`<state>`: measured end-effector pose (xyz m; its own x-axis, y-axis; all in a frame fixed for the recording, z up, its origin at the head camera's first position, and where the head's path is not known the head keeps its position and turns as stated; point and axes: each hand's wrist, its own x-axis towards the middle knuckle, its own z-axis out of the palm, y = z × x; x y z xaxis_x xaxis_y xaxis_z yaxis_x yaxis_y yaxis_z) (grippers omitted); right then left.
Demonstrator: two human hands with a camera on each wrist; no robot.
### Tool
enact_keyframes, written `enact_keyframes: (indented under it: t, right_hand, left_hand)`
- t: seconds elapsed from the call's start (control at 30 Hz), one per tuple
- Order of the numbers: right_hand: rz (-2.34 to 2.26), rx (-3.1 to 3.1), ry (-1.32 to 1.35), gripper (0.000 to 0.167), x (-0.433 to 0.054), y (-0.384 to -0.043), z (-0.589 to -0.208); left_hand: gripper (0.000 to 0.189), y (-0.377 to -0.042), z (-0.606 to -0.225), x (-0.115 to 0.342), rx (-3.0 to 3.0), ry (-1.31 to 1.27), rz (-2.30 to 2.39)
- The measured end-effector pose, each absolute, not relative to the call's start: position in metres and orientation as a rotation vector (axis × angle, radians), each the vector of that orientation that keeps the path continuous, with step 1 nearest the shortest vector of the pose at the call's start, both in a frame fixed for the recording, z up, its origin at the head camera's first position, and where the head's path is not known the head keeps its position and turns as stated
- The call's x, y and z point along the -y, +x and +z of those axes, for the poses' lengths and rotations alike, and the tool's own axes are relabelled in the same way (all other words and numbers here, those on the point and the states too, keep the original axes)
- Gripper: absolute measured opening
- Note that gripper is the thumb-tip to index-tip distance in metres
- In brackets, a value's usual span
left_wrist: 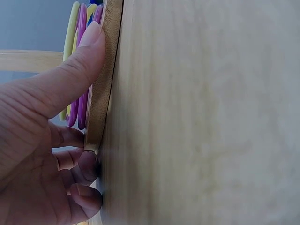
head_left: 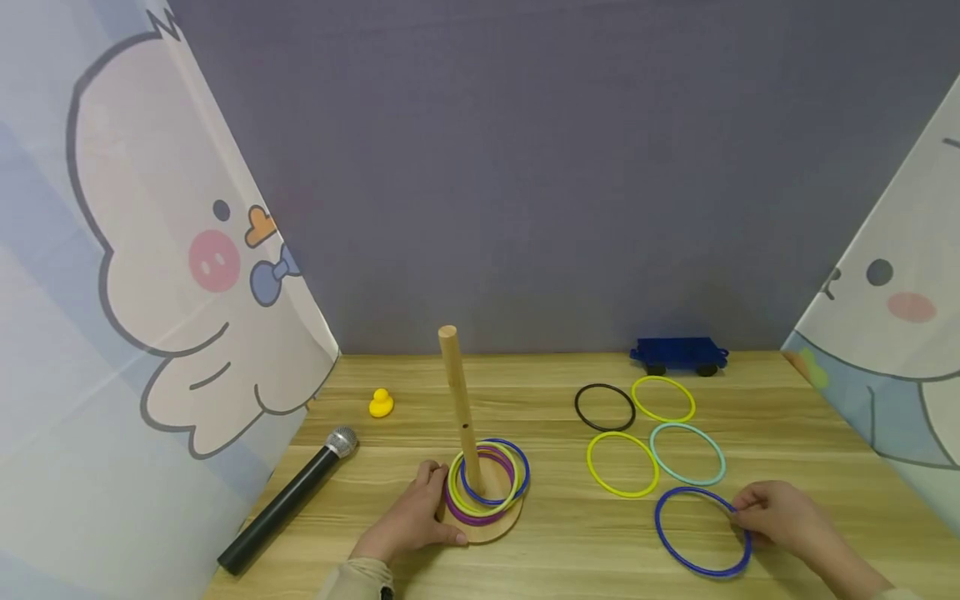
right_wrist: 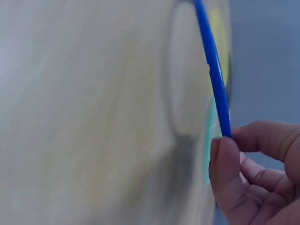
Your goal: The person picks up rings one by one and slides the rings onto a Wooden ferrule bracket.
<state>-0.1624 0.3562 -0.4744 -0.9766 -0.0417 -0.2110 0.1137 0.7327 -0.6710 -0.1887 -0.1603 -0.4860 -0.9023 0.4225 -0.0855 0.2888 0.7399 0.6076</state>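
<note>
A wooden ring-toss stand has a round base (head_left: 495,532) and an upright peg (head_left: 459,400). Purple, pale yellow and blue rings lie loosely around the foot of the peg, the blue one (head_left: 528,475) uppermost. My left hand (head_left: 411,518) grips the base's edge, its thumb along the rim beside the purple rings (left_wrist: 82,110) in the left wrist view. To the right, my right hand (head_left: 783,517) pinches a dark blue ring (head_left: 712,573) between thumb and index finger. In the right wrist view this ring (right_wrist: 215,75) is raised off the table, its shadow below.
Beyond the held ring lie a teal ring (head_left: 723,461), two yellow rings (head_left: 622,495) and a black ring (head_left: 577,404). A dark blue toy wagon (head_left: 678,353) stands at the back. On the left are a yellow rubber duck (head_left: 381,405) and a microphone (head_left: 288,504).
</note>
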Motion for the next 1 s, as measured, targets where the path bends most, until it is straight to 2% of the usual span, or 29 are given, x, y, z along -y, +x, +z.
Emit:
enact_keyframes:
  t: [0.17,0.33,0.73,1.0]
  right_hand:
    - [-1.384,-2.495,-0.085,0.026,-0.338,-0.167,-0.452]
    - [-1.528,-2.391,-0.174,0.034,-0.306,-0.169,-0.424]
    - [-1.699,-2.317,-0.305,0.036,-0.231,-0.182,-0.375]
    - [-1.728,-2.301,-0.403,0.031,-0.187,-0.186,-0.35]
  left_hand:
    - [0.113,-0.188,-0.485,0.16,-2.742,0.569,0.886]
    - [0.113,-0.188,-0.486,0.16,-2.751,0.577,0.883]
    - [0.112,-0.187,-0.486,0.16,-2.76,0.58,0.888]
    - [0.113,-0.188,-0.487,0.159,-2.774,0.584,0.866]
